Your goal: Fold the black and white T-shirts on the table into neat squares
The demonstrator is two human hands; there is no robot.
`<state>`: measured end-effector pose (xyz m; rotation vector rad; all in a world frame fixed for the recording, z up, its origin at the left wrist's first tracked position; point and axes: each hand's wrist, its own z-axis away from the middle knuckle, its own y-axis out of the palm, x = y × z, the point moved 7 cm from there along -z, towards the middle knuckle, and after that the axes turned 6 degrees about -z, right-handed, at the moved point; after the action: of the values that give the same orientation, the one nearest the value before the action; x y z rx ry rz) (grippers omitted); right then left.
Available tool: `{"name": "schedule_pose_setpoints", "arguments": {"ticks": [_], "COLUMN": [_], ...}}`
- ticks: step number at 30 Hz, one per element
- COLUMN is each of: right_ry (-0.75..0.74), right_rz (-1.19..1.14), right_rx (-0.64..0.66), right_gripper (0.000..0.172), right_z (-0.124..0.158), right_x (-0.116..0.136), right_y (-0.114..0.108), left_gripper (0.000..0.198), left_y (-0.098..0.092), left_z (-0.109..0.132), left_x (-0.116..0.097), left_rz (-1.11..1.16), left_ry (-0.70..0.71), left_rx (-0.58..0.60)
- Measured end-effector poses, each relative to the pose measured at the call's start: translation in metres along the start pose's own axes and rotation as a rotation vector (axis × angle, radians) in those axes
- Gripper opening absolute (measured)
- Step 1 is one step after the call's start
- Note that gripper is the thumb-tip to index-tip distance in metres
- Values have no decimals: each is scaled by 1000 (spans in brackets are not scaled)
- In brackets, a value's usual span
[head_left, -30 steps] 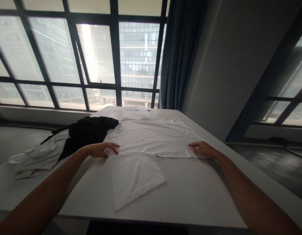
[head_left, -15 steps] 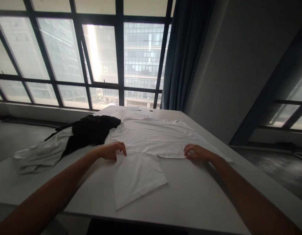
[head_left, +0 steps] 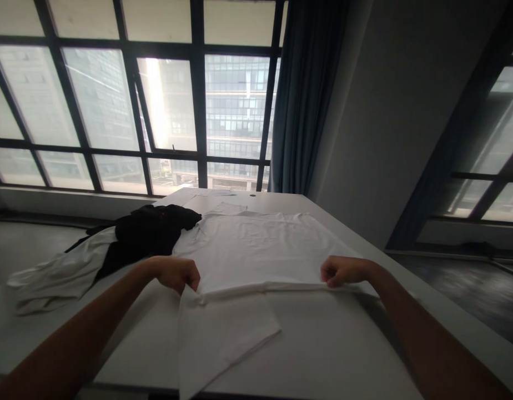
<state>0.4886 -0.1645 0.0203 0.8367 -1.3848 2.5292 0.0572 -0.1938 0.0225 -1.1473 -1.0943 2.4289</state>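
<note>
A white T-shirt (head_left: 256, 250) lies spread over the white table, one sleeve (head_left: 223, 339) hanging toward me at the near left. My left hand (head_left: 179, 273) is closed on the shirt's near edge, just where the sleeve joins. On the right, my right hand (head_left: 346, 270) pinches the same near edge farther along. Between the two hands the edge is drawn into a fairly straight line, slightly raised off the tabletop.
To the left lies a heap of black clothing (head_left: 152, 228) with a light grey garment (head_left: 65, 272) beside it. The white table (head_left: 323, 333) runs back toward a large window (head_left: 169, 105). A blue curtain (head_left: 306, 100) hangs behind its right side.
Both hands have closed on the shirt's near edge and pulled it toward me and slightly apart. The cloth between them is straighter and smoother. The view has tilted up a little.
</note>
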Motion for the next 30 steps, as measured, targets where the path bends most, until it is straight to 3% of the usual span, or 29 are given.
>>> {"name": "schedule_pose_setpoints", "arguments": {"ticks": [2,3,4,7,9,10,13,15,18,20,25,30], "right_ry": [-17,-38,-52,24,135,172,172,126,117,169,189,156], "right_rz": [-31,-38,-30,111,206,224,169,97,40,42,128,120], "right_rx": [82,50,-63,-672,-883,-878,-679,-554,-463,-459,-464,-502], "right_gripper": [25,26,26,31,36,39,52,63,76,70,28,21], "right_z": [0,-3,-7,-11,-12,-15,-21,-16,0,9,15,22], "right_x": [5,8,11,8,-3,-13,-47,-69,-96,-107,-100,-99], "right_y": [1,-3,-14,-57,-68,-69,-63,-60,-61,-63,-64,-70], "left_gripper": [27,29,30,38,46,51,66,76,75,69,62,72], "left_y": [-3,-12,-27,-74,-82,-83,-79,-76,-73,-74,-77,-58], "left_z": [0,-3,-7,-5,-5,-8,-9,-7,-4,0,13,13], "left_x": [0,4,14,60,83,92,108,112,107,102,95,77], "left_rz": [126,209,295,453,455,446,390,292,110,10,-136,-109], "left_ry": [11,10,-21,-252,-387,-425,-487,-482,-403,-361,-425,-396], "left_rx": [61,-5,-164,-831,-1021,-1035,-1009,-966,-893,-880,-892,-609]}}
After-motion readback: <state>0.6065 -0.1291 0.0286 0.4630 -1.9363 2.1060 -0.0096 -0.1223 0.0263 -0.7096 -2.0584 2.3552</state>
